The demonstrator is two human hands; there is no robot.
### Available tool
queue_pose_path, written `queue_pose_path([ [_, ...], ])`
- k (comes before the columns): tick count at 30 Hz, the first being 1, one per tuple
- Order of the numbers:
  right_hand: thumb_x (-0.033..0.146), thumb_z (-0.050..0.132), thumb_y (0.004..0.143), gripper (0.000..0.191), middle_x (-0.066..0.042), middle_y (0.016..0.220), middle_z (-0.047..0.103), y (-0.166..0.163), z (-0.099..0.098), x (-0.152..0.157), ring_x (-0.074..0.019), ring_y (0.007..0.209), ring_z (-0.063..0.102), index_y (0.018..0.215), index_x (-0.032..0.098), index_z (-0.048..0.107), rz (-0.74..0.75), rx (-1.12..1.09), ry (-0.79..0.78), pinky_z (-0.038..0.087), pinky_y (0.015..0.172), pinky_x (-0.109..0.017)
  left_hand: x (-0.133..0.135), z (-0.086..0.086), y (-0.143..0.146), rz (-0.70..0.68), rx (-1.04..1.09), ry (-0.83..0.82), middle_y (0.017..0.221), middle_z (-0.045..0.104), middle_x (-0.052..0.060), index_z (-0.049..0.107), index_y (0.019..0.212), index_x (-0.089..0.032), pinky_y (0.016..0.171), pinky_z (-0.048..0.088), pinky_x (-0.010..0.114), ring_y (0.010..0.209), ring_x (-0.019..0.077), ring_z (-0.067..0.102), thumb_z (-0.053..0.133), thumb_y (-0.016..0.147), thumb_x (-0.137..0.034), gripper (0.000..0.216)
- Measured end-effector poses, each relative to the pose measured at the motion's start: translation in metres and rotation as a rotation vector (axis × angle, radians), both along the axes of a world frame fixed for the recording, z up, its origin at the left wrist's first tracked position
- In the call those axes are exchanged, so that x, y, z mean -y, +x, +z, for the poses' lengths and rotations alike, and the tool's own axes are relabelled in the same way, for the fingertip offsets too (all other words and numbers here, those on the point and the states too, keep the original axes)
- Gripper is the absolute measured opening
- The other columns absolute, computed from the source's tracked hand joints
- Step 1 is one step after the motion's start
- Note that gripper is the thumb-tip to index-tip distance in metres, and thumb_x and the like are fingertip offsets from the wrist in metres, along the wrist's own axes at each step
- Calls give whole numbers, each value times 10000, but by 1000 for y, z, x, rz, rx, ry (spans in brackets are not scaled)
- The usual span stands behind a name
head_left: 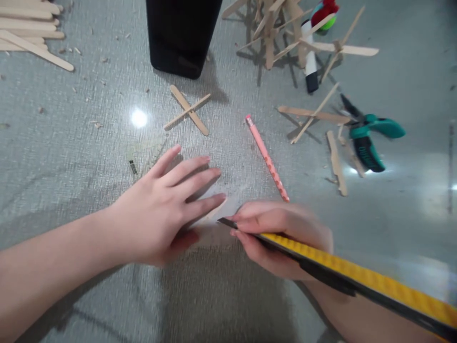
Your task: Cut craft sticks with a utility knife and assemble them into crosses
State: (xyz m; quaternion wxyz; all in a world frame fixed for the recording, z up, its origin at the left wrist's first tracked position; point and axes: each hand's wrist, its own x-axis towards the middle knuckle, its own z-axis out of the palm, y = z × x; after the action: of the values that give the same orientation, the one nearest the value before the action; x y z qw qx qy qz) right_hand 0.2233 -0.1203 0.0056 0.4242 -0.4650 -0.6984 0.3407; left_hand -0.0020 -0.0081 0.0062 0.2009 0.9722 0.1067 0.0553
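Note:
My right hand (282, 238) grips a yellow and black utility knife (342, 269) close to its blade, and the dark tip points left. Spread out, my left hand (167, 205) lies palm down just left of the blade, its thumb partly hidden below. Under its fingers, a pale thin edge (216, 208), perhaps of a wooden stick, shows near the knife tip; most of it is covered. Above the right hand rests a pink pencil (267, 159) with an eraser end. Two crossed craft sticks (189, 110) lie beyond my left fingers.
A black container (182, 38) stands at the back. Loose craft sticks (28, 26) are piled far left. At the right are green-handled pliers (367, 133), another stick cross (312, 114), broken sticks (336, 164), a white marker (310, 57) and a stick structure (271, 28). Wood crumbs dot the table.

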Motion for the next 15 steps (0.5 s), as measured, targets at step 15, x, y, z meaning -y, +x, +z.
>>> queue_pose_path([
  [15, 23, 643, 855, 273, -22, 850, 749, -13, 4, 5, -120, 697, 728, 1031, 228, 606, 16, 235, 16, 588, 627, -217, -3, -9, 4, -31, 46, -15, 1554, 494, 87, 604, 1388, -223, 1275, 195, 566, 1489, 304, 394, 525, 949, -497, 524],
])
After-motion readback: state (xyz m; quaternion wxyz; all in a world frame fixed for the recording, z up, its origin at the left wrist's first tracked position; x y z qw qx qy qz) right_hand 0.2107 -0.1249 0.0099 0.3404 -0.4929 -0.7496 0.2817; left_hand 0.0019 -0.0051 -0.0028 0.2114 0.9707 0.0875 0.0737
